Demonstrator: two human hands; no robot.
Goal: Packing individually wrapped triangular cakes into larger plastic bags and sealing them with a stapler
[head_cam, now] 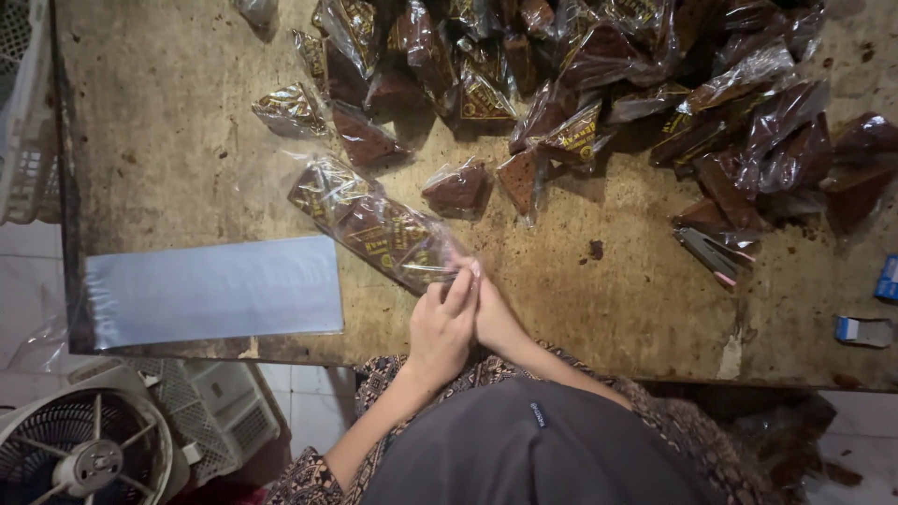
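A long clear plastic bag (pixel 369 220) filled with several wrapped brown cake wedges lies slantwise on the worn table (pixel 178 140). Both hands meet at its near open end. My left hand (pixel 443 323) lies over the bag's mouth with fingers pinched on the plastic. My right hand (pixel 494 313) is pressed against it from the right, fingertips on the same end, mostly hidden behind the left. A big heap of wrapped wedges (pixel 608 84) fills the far side of the table, with loose single wedges (pixel 458 187) just beyond the bag.
A stack of flat clear bags (pixel 215 290) lies at the table's near left edge. A stapler (pixel 716 254) rests to the right, with small blue boxes (pixel 865 329) near the right edge. A white fan (pixel 89 454) and baskets (pixel 220 407) stand on the floor at left.
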